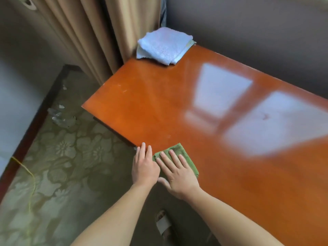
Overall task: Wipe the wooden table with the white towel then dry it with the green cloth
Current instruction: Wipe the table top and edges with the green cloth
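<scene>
Here both hands lie flat, right hand (177, 170) pressing the green cloth (188, 161), left hand (144, 166) on the table (177, 103) edge.

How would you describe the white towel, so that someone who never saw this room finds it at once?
Start at the orange-brown wooden table and follow it to its far corner, next to the beige curtain. The white towel lies there folded, touched by neither hand. It is pale and thick, unlike the small green cloth at the near edge.
</scene>
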`<state>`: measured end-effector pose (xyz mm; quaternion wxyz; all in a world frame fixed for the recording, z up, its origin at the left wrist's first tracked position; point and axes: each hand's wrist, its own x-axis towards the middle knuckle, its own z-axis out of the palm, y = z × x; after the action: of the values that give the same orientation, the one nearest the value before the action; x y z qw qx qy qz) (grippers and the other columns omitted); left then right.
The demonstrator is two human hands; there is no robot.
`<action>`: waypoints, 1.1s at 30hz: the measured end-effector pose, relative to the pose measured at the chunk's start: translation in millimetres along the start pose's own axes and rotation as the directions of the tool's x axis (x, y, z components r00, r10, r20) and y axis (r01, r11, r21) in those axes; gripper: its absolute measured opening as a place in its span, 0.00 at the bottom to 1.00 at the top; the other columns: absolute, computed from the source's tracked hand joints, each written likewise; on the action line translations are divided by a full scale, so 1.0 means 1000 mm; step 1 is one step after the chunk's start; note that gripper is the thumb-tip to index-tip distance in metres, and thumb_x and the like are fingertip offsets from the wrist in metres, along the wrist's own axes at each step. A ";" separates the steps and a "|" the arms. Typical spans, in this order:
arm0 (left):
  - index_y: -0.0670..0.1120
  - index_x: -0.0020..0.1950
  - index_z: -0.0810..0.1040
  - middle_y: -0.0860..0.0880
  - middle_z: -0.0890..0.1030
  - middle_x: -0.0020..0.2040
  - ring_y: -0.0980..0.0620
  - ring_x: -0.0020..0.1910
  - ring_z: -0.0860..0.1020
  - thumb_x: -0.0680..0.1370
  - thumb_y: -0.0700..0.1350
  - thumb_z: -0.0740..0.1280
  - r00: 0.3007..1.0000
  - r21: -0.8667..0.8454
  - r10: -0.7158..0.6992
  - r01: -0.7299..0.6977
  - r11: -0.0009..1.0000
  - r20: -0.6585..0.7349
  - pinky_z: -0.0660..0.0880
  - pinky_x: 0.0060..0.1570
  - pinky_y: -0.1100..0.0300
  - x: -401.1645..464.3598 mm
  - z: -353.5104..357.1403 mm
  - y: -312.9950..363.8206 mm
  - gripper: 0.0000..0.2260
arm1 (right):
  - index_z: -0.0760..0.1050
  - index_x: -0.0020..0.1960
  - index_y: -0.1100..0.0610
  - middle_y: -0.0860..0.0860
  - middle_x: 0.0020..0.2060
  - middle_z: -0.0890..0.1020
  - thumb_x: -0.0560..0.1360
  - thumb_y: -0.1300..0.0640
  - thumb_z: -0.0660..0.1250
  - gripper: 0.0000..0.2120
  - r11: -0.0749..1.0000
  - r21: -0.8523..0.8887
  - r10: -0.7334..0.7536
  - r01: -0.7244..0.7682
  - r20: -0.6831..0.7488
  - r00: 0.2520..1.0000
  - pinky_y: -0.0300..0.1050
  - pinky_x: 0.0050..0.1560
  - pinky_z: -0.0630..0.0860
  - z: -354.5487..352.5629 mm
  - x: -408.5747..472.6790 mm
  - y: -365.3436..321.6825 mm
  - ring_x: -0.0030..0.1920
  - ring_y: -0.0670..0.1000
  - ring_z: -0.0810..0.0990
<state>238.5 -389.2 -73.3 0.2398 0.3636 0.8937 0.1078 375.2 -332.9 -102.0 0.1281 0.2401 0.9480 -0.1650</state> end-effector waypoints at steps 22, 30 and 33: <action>0.46 0.78 0.50 0.45 0.44 0.79 0.46 0.77 0.45 0.83 0.53 0.49 0.976 0.190 -0.125 0.091 0.978 0.176 0.51 0.73 0.49 0.070 -0.048 0.009 0.25 | 0.39 0.79 0.46 0.43 0.77 0.37 0.82 0.41 0.38 0.27 0.972 0.157 0.184 -0.173 -0.060 0.981 0.50 0.72 0.28 -0.022 0.071 -0.030 0.75 0.50 0.28; 0.51 0.77 0.56 0.51 0.49 0.79 0.50 0.77 0.45 0.83 0.47 0.53 0.952 0.064 0.258 -0.271 0.960 0.163 0.53 0.73 0.54 0.050 0.019 0.111 0.22 | 0.43 0.79 0.42 0.41 0.78 0.42 0.80 0.40 0.38 0.28 0.823 0.181 0.563 -0.538 -0.135 0.816 0.51 0.76 0.38 -0.041 0.005 0.147 0.78 0.50 0.38; 0.50 0.77 0.57 0.51 0.50 0.79 0.50 0.77 0.46 0.83 0.47 0.54 0.944 0.127 0.304 -0.320 0.939 0.130 0.56 0.73 0.54 0.050 0.037 0.142 0.22 | 0.41 0.79 0.42 0.43 0.79 0.42 0.82 0.42 0.42 0.26 0.690 0.206 0.720 -0.694 -0.100 0.686 0.53 0.77 0.40 -0.053 -0.027 0.220 0.78 0.51 0.39</action>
<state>311.0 -252.6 -70.7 0.2405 0.5225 0.8159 0.0590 499.1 -141.6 -100.3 0.0805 0.6100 0.7734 -0.1524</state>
